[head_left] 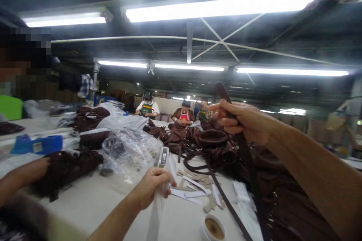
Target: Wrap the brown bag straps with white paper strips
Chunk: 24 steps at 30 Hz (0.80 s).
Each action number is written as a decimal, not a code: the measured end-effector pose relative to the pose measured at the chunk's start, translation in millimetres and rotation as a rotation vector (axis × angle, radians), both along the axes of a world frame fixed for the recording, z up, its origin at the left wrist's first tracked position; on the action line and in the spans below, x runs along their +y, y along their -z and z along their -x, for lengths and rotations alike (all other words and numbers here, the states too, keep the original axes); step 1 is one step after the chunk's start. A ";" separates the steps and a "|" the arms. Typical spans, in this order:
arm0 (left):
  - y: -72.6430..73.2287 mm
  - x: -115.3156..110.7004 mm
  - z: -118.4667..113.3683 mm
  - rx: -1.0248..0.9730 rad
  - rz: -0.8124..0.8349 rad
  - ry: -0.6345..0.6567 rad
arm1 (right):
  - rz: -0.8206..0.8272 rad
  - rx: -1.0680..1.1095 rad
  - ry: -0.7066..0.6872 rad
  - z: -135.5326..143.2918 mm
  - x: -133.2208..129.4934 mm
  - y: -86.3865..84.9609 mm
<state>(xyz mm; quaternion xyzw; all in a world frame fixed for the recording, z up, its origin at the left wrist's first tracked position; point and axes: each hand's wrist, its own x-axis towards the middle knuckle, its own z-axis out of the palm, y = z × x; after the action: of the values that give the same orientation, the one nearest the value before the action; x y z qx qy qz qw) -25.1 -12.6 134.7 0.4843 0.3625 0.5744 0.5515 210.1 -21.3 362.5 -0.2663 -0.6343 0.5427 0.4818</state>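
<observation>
Raised at the right, my right hand [243, 118] is closed around a dark brown strap [249, 162]. The strap's rounded end points up above my fingers, and its length hangs down past the dark brown bags. My left hand [157, 184] pinches a translucent white plastic wrap [154, 216] over the middle of the table. A shiny, silvery metal-looking piece [163, 157] shows at the wrap's upper end, just above my fingers; I cannot make out its exact kind. A heap of brown bags [212, 139] with straps lies beyond and to the right of my hands.
White and tan strips [196, 192] lie scattered on the white table [113, 211]. A cup of brown liquid [214, 228] stands near the front. Crumpled clear plastic [131, 150] and a blue holder [36, 145] are at left, beside a co-worker's arm [24, 177]. Several people work farther back.
</observation>
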 end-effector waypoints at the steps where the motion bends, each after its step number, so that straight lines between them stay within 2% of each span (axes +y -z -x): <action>1: -0.1 -4.5 2.5 -0.009 -0.004 -0.001 | 0.004 -0.045 -0.024 6.8 1.4 3.7; 6: -4.2 -25.7 17.5 -0.113 -0.045 0.013 | -0.015 -0.112 -0.155 36.5 3.7 27.1; 8: -8.4 -35.7 24.5 -0.134 -0.092 0.046 | 0.004 -0.181 -0.130 48.7 4.3 39.8; 11: -15.4 -51.7 34.9 -0.092 -0.168 0.078 | 0.141 -0.350 -0.067 68.9 8.4 66.6; 12: -17.1 -56.3 37.9 -0.068 -0.186 0.094 | 0.206 -0.384 -0.087 75.7 10.3 76.4; 15: -20.0 -65.6 44.9 0.019 -0.215 0.158 | 0.329 -0.425 -0.265 93.2 14.0 100.5; 18: -22.8 -70.2 49.2 0.096 -0.209 0.184 | 0.194 -0.447 -0.376 104.5 11.9 109.6; 22: -30.2 -74.6 49.3 0.127 -0.219 0.200 | -0.070 -0.495 -0.241 111.5 7.6 109.9; 24: -33.2 -73.1 44.8 0.110 -0.244 0.131 | -0.181 -0.524 -0.157 113.6 7.8 112.5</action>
<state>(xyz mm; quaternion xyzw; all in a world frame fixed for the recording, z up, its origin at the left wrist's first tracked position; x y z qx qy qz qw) -69.9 -85.6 167.9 0.6011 0.2874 0.5494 0.5042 96.6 -13.5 249.9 -0.3033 -0.8018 0.4323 0.2797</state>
